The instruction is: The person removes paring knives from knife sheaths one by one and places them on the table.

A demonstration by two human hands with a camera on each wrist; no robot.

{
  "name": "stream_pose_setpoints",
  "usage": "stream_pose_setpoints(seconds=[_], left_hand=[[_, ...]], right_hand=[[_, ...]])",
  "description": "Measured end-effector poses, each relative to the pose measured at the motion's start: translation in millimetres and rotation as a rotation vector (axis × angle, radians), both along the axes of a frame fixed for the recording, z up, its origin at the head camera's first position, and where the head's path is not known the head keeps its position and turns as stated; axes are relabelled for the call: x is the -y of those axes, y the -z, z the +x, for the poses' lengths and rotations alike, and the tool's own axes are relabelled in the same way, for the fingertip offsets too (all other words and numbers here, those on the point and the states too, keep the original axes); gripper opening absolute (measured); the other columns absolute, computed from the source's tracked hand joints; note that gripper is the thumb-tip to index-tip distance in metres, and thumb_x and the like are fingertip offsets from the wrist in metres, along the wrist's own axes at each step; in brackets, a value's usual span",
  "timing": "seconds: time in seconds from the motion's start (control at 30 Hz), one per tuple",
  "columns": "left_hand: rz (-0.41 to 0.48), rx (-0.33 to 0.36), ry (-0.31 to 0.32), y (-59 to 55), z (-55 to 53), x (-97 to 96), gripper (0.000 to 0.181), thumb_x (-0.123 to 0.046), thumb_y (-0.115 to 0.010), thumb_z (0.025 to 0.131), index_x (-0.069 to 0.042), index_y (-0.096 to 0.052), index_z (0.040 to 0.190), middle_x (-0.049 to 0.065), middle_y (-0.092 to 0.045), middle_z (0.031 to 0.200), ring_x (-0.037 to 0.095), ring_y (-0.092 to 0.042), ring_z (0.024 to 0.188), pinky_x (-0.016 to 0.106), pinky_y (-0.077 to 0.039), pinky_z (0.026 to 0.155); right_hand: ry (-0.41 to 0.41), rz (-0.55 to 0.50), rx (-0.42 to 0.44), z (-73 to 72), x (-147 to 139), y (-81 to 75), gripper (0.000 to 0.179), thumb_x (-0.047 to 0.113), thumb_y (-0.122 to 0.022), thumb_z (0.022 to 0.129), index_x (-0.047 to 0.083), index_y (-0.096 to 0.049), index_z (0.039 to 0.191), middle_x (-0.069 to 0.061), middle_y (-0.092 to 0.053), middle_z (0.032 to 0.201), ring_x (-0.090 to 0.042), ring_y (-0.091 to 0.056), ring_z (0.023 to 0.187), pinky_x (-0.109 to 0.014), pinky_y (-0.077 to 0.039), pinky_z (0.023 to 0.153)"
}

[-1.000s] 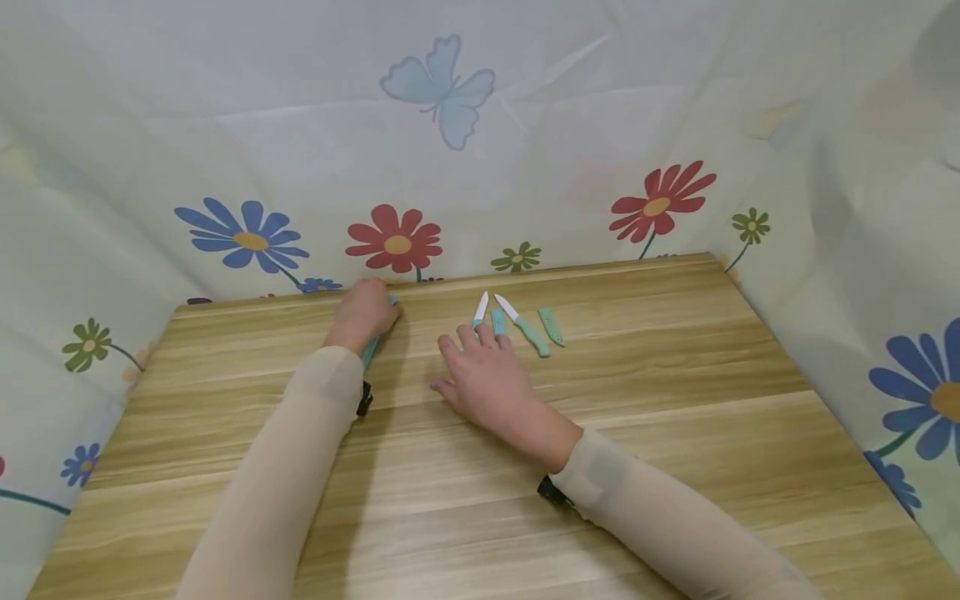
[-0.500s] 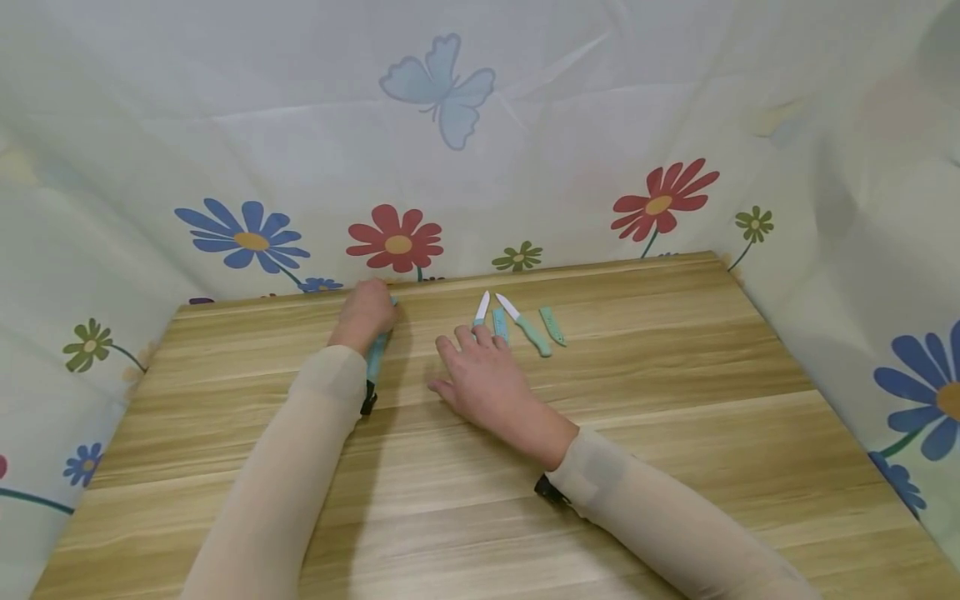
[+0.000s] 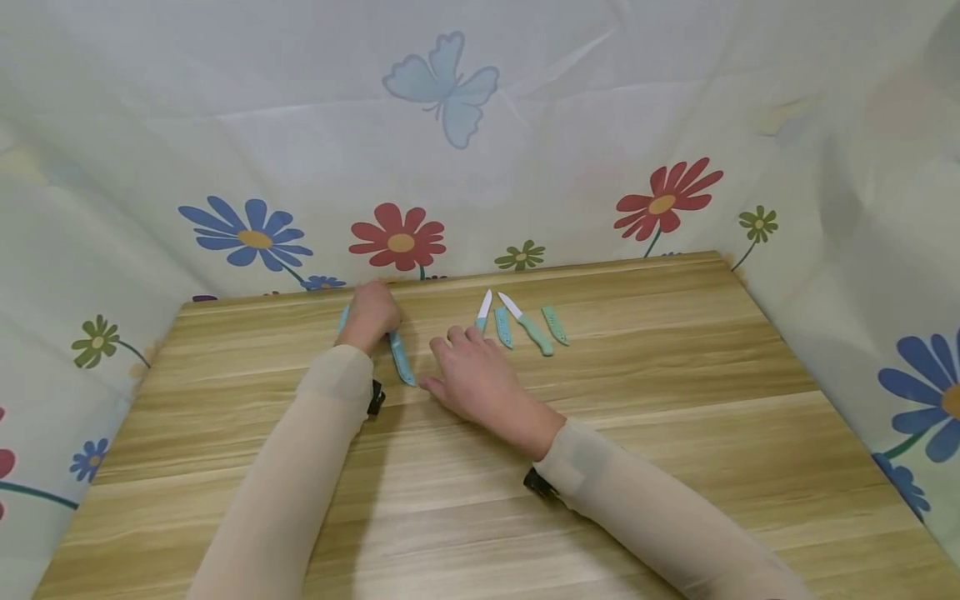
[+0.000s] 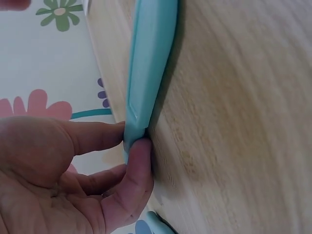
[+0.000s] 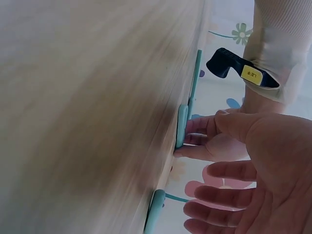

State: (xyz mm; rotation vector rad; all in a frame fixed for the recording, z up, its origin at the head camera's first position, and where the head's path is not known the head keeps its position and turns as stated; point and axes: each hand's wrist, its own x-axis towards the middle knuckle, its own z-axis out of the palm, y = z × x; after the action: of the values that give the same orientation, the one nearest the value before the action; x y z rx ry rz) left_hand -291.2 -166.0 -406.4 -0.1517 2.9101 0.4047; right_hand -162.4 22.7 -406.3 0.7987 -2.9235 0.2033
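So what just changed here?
The blue piece by the left hand has swung its near end rightward, and a blue bit now shows left of that hand. The right hand shifted slightly left, uncovering more blue sheath. Green knife and green sheath stayed put.

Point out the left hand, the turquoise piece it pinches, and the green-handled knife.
Left hand [image 3: 371, 316], head view, back of the hand.
Turquoise piece [image 4: 151, 63], left wrist view, broad face.
Green-handled knife [image 3: 535, 335], head view, middle of the handle.

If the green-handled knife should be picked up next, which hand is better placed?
Probably the right hand: it is nearer to the green-handled knife and holds nothing. The left hand is farther away and pinches a blue object.
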Motion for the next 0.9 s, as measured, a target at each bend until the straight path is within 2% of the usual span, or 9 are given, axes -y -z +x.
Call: stream_pose_setpoints(seconds=[0.07, 0.23, 0.47, 0.67, 0.9], left_hand=[[-0.020, 0.005, 0.007, -0.7, 0.1, -1.0, 0.015, 0.000, -0.055, 0.088, 0.006, -0.069, 0.084, 0.022, -0.071, 0.099, 0.022, -0.064, 0.063, 0.026, -0.052, 0.052], [-0.006, 0.033, -0.019, -0.7, -1.0, -2.9, 0.015, 0.001, -0.054, 0.086, 0.005, -0.067, 0.081, 0.020, -0.070, 0.091, 0.017, -0.061, 0.053, 0.025, -0.051, 0.048], [0.052, 0.062, -0.084, 0.4, -2.4, -4.3, 0.016, 0.001, -0.053, 0.087, 0.010, -0.066, 0.090, 0.024, -0.069, 0.094, 0.014, -0.057, 0.042, 0.024, -0.049, 0.042], [0.050, 0.074, -0.091, -1.0, -2.4, -4.5, 0.016, 0.001, -0.053, 0.087, 0.009, -0.066, 0.089, 0.023, -0.070, 0.093, 0.013, -0.059, 0.043, 0.024, -0.050, 0.044], [0.043, 0.074, -0.086, -0.2, -2.7, -3.5, 0.013, 0.001, -0.053, 0.086, 0.005, -0.064, 0.081, 0.019, -0.069, 0.085, 0.012, -0.057, 0.042, 0.023, -0.048, 0.044]], right_hand=[[-0.003, -0.008, 0.024, -2.3, 3.6, -0.4, 0.054, 0.055, -0.068, 0.101, 0.010, -0.069, 0.132, -0.010, -0.065, 0.120, -0.029, -0.059, 0.103, -0.042, -0.056, 0.083], [-0.016, -0.015, 0.077, -8.6, 14.6, 0.3, 0.051, 0.053, -0.068, 0.101, 0.007, -0.071, 0.123, -0.008, -0.064, 0.112, -0.026, -0.057, 0.098, -0.038, -0.056, 0.085], [-0.012, -0.065, 0.173, -17.4, 29.9, 4.1, 0.037, 0.044, -0.070, 0.102, 0.008, -0.067, 0.097, -0.007, -0.058, 0.095, -0.024, -0.057, 0.087, -0.035, -0.053, 0.074], [0.022, -0.098, 0.245, -24.8, 41.5, 7.9, 0.035, 0.034, -0.072, 0.101, 0.011, -0.064, 0.076, -0.011, -0.061, 0.095, -0.026, -0.061, 0.085, -0.037, -0.055, 0.074], [0.069, -0.082, 0.281, -31.3, 50.7, 11.2, 0.034, 0.033, -0.075, 0.101, 0.012, -0.064, 0.077, -0.009, -0.060, 0.096, -0.023, -0.061, 0.083, -0.036, -0.057, 0.070]])
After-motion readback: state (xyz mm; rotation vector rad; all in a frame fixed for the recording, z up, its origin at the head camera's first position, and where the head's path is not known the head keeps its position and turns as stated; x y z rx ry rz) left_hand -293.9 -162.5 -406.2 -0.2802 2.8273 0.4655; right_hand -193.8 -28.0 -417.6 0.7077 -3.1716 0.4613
